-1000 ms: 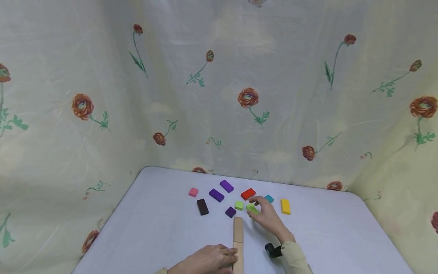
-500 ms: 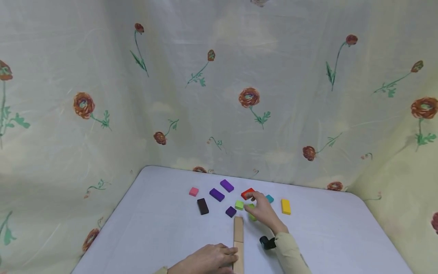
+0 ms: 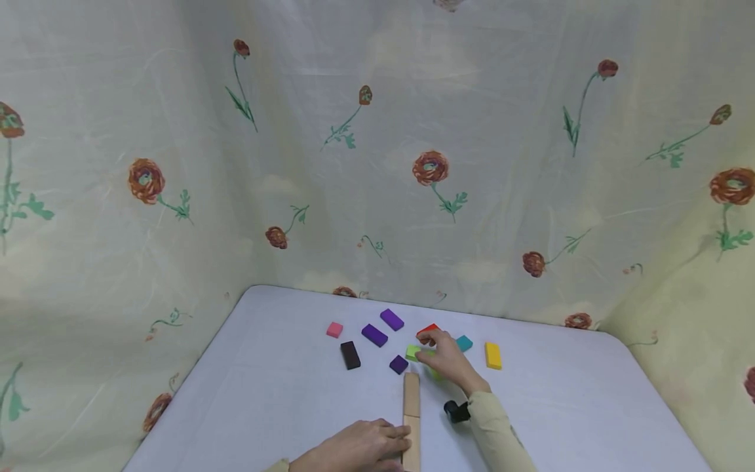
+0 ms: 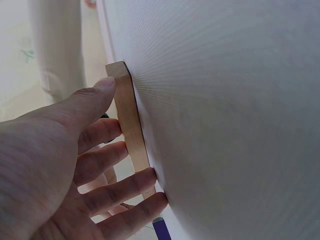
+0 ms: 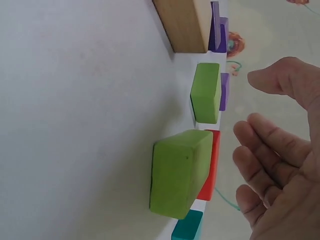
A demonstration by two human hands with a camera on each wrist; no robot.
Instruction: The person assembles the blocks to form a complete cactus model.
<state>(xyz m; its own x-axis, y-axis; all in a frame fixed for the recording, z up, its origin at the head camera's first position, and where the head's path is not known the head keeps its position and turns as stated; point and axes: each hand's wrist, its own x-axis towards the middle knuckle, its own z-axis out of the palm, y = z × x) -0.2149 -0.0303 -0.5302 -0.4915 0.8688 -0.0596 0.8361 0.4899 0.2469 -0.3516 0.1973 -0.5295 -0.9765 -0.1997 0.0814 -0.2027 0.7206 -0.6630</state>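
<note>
My left hand (image 3: 360,447) rests at the left side of the nearer of two wooden blocks (image 3: 414,452) laid end to end. The left wrist view shows its thumb tip near the end of the wooden block (image 4: 125,102) and its fairly straight fingers along the side. The farther wooden block (image 3: 411,393) continues the row. Above the table, my right hand (image 3: 446,360) hovers over two green blocks, thumb apart from the fingers and nothing held. In the right wrist view, the larger green block (image 5: 172,175) and the smaller green block (image 5: 206,92) lie below this hand.
Past the right hand lie a red block (image 3: 427,329), a teal block (image 3: 464,343) and a yellow block (image 3: 493,356). To the left are several purple blocks (image 3: 374,335), a black block (image 3: 350,355) and a pink block (image 3: 334,330). Flowered cloth (image 3: 377,164) hangs around the table.
My right hand has moved a little left, from over the larger green block toward the smaller one. The left hand stays at the wooden block.
</note>
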